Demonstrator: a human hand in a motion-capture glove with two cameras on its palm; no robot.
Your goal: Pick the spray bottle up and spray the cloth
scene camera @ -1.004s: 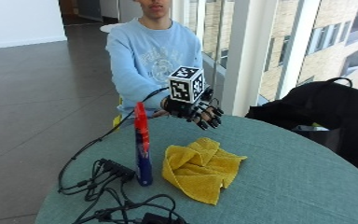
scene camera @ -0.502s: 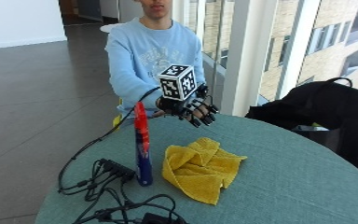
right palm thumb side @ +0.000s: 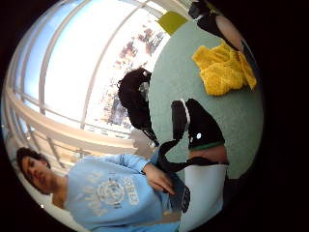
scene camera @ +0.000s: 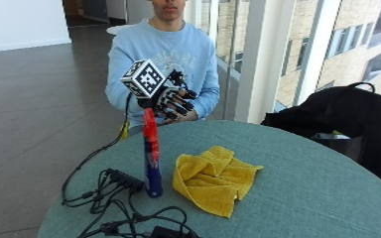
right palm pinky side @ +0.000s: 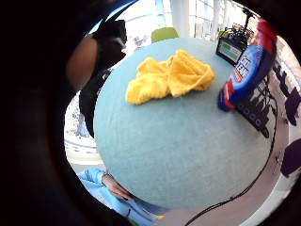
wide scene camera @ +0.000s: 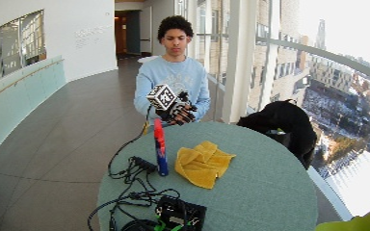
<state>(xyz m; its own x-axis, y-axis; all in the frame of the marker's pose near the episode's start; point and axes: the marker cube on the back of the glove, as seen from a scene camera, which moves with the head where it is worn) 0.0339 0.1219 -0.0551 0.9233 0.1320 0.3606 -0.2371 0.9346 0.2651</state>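
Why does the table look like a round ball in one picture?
In the little finger side palm view the very wide lens bends the table into a bulging ball, and the spray bottle looks curved. In the outside view the table looks flat, and the spray bottle stands straight.

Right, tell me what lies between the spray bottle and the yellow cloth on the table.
Nothing: in the outside view only a narrow strip of bare table separates the upright spray bottle from the yellow cloth; the cables lie on the bottle's other side.
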